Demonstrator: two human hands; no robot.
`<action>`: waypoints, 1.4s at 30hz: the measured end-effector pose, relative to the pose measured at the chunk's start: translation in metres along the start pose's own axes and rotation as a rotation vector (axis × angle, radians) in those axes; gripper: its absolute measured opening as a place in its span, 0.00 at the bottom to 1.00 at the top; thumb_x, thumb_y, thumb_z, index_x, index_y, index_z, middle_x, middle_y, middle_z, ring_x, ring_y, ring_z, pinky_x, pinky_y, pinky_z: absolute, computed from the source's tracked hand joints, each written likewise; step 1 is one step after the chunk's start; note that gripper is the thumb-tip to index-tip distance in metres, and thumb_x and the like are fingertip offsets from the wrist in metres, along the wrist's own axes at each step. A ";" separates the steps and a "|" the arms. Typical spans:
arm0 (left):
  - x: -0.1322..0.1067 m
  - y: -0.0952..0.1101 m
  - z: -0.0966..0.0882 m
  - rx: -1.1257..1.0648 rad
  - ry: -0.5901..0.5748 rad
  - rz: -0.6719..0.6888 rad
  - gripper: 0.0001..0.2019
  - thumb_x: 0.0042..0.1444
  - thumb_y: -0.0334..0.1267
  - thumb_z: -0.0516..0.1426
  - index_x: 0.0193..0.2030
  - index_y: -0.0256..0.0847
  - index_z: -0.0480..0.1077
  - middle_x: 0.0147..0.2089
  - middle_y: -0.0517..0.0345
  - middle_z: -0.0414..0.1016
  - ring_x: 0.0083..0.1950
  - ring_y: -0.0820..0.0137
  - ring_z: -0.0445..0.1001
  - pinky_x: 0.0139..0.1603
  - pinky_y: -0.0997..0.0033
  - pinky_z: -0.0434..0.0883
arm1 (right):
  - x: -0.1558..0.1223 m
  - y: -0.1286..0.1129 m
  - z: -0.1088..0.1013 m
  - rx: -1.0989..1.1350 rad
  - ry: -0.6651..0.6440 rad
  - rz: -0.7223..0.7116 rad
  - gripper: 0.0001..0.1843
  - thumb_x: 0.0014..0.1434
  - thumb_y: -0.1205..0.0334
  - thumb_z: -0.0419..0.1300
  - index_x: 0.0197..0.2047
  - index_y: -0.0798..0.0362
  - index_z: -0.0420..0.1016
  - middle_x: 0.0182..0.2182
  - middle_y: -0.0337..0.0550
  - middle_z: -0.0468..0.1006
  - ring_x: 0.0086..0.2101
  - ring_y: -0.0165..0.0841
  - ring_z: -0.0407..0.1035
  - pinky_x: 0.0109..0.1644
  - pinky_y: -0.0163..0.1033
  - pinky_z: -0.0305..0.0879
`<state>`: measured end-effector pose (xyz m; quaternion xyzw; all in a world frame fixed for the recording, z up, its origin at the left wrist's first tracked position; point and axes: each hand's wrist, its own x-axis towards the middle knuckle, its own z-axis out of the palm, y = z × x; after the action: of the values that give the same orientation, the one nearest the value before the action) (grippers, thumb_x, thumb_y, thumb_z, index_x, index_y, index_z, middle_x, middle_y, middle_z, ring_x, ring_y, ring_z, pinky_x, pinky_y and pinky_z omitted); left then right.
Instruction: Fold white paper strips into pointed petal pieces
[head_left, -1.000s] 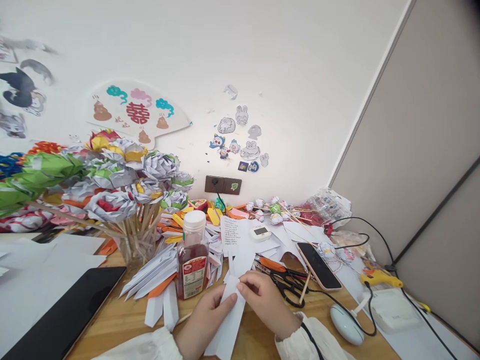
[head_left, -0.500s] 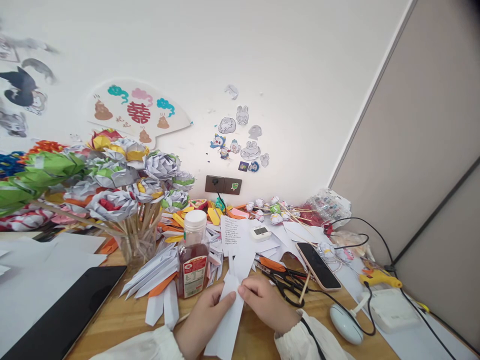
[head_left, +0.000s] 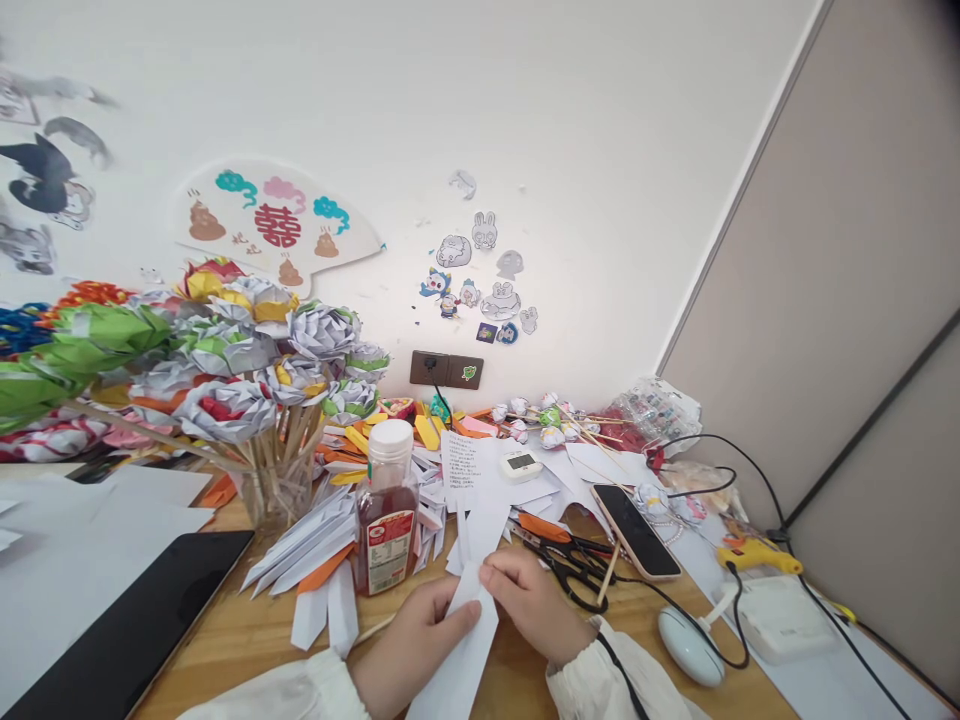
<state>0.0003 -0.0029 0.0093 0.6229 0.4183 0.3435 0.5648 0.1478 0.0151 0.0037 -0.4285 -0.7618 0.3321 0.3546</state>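
Note:
A long white paper strip [head_left: 459, 668] slants up from the bottom edge between my two hands. My left hand [head_left: 421, 640] grips its left side, thumb lying on top and the other fingers hidden beneath. Higher up, my right hand [head_left: 529, 606] pinches the strip's right edge with thumb and curled forefinger. Just left of my hands stands a clear bottle [head_left: 386, 520] of reddish-brown liquid with a white cap. Black-handled scissors [head_left: 576, 572] lie to the right of my right hand. Folded white paper pieces [head_left: 315, 535] are heaped left of the bottle.
Paper flowers on sticks [head_left: 229, 410] fill a clear container at left, near a black tablet [head_left: 139, 625]. On the right lie a phone [head_left: 637, 532], a white mouse [head_left: 690, 645], a yellow glue gun [head_left: 761, 557] and loose cables. A small white timer [head_left: 520, 465] rests on papers behind.
Both hands stay on the paper strip. My left hand has shifted slightly to the right and down, and the strip's upper end has tilted a little to the right.

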 end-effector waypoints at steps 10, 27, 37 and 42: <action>0.007 -0.014 -0.002 -0.064 0.112 -0.034 0.15 0.41 0.49 0.55 0.25 0.36 0.67 0.25 0.63 0.66 0.30 0.70 0.62 0.31 0.73 0.61 | 0.001 0.001 -0.003 -0.016 -0.043 -0.037 0.12 0.55 0.60 0.47 0.21 0.54 0.57 0.19 0.33 0.56 0.24 0.26 0.53 0.27 0.31 0.49; 0.006 -0.013 -0.002 -0.416 -0.015 -0.099 0.17 0.38 0.51 0.57 0.22 0.37 0.62 0.19 0.68 0.56 0.22 0.78 0.56 0.22 0.79 0.56 | -0.003 -0.007 0.004 -0.103 0.039 -0.077 0.12 0.46 0.73 0.48 0.16 0.53 0.49 0.16 0.32 0.52 0.22 0.25 0.50 0.25 0.30 0.46; 0.014 -0.025 -0.004 -0.235 0.002 0.058 0.17 0.38 0.49 0.58 0.19 0.37 0.59 0.18 0.69 0.51 0.21 0.80 0.50 0.21 0.79 0.50 | -0.002 -0.011 0.002 0.073 -0.036 -0.006 0.11 0.48 0.69 0.49 0.17 0.53 0.52 0.17 0.32 0.53 0.22 0.25 0.50 0.26 0.31 0.47; 0.007 -0.020 -0.004 -0.566 -0.073 -0.087 0.17 0.48 0.52 0.49 0.24 0.38 0.62 0.21 0.64 0.62 0.23 0.76 0.61 0.25 0.76 0.58 | -0.003 -0.012 -0.001 0.060 -0.030 -0.001 0.11 0.48 0.70 0.47 0.18 0.53 0.51 0.18 0.32 0.53 0.23 0.25 0.51 0.27 0.30 0.48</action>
<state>-0.0030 0.0053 -0.0100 0.4339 0.3116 0.3991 0.7452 0.1450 0.0082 0.0133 -0.4122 -0.7570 0.3612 0.3559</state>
